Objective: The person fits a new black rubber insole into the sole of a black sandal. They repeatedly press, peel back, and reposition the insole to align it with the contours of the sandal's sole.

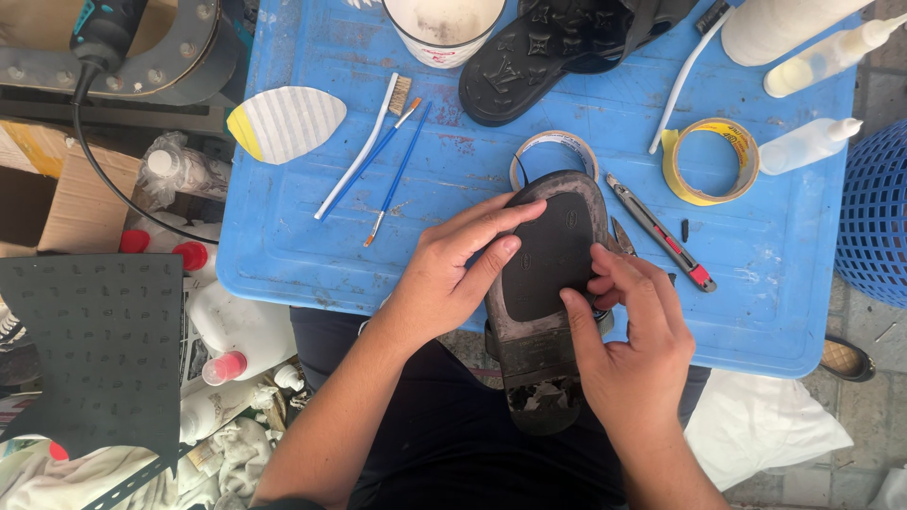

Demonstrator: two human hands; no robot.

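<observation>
Shoe [543, 312] is sole-up at the centre of the frame, toe resting on the near edge of the blue table [302, 255], heel hanging off toward the person's lap. A black rubber patch [553, 255] sits on the front of the sole, matte and finely textured, while the leather rim around it looks scuffed and grey. The heel end is chewed up and crumbly.

Left hand [444, 274] lies flat, fingers spread over the left edge of the patch, pressing and not clamping anything. Right hand [628, 349] has its fingers curled against the right edge and the thumb on the sole, so it's loosely wrapped around the side of the shoe.

My guess: shoe is light and fairly stiff through the sole, and the patch is thin and bendy, probably prone to sliding. Best held by the sides at the waist, not the crumbly heel.

Just right of it lie a utility knife [661, 233] and a yellow tape roll [710, 161]; brushes [383, 156] sit upper left
</observation>
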